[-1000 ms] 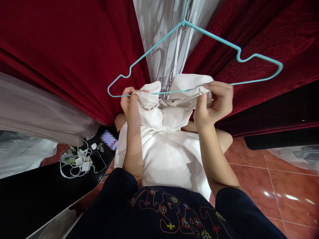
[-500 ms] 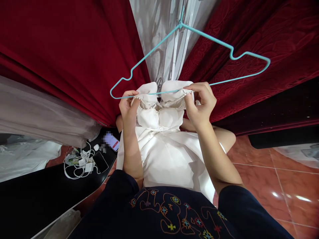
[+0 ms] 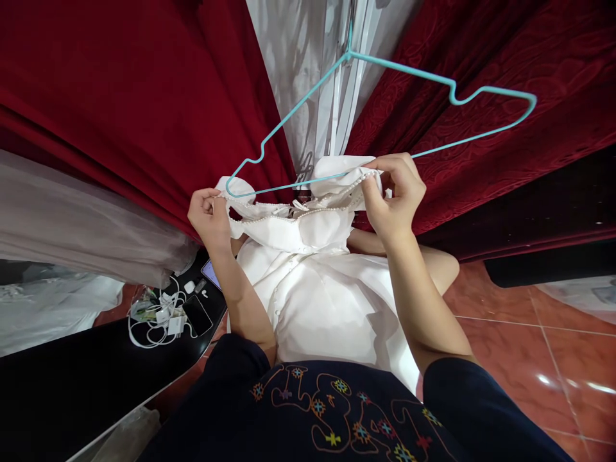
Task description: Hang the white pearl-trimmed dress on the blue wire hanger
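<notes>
A white dress (image 3: 332,301) with a pearl-trimmed neckline lies across my lap, its bodice at the far end. My left hand (image 3: 210,217) is closed on the left strap, pulling it out to the side. My right hand (image 3: 394,196) pinches the beaded edge of the right strap between thumb and fingers. A light-blue hanger (image 3: 399,67) hangs upright just beyond the dress. Its lower bar crosses in front of the white strap fabric and passes behind my right hand, so whether those fingers touch the bar is hidden.
At the left, a black bench (image 3: 91,378) bears tangled white cables (image 3: 163,314), a dark phone (image 3: 197,316) and a lit phone (image 3: 210,274) partly behind my forearm. Red curtains (image 3: 135,83) hang on both sides of white drapery (image 3: 289,58). Red tiles (image 3: 510,346) cover the floor.
My left hand has moved left with its strap, stretching the dress neckline wider. My right hand has barely shifted. The hanger has moved slightly right.
</notes>
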Tool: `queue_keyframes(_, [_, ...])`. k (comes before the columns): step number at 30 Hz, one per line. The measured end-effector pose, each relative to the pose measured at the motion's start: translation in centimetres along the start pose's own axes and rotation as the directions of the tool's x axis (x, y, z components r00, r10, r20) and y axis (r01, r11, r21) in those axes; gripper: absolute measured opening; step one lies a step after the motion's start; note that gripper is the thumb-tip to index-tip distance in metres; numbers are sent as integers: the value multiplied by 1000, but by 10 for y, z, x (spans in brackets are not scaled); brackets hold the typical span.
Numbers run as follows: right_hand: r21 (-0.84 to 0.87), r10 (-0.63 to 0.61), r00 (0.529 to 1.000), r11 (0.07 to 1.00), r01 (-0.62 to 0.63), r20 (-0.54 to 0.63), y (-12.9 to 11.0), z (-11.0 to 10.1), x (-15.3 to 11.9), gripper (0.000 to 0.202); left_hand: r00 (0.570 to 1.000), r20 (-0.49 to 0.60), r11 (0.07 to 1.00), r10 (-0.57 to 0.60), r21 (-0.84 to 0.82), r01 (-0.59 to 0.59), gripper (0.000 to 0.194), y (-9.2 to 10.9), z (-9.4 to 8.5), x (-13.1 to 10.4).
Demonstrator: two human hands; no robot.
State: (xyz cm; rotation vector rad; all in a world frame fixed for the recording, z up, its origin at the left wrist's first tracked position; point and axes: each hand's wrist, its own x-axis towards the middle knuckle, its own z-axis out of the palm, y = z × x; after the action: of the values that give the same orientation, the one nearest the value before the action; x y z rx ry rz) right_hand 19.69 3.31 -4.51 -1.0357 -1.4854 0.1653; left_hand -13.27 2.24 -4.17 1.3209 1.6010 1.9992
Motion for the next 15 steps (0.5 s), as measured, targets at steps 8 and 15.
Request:
queue_keyframes(8, [10,-19,1000,1000,19,2,-7,-1,1,24,996,49,995,78,63,-81,19,44,33,22])
queue_keyframes(15, [17,-30,999,999,30,-15,-10,3,0,20,989,122,995,85,32,-90,17,69,65,17])
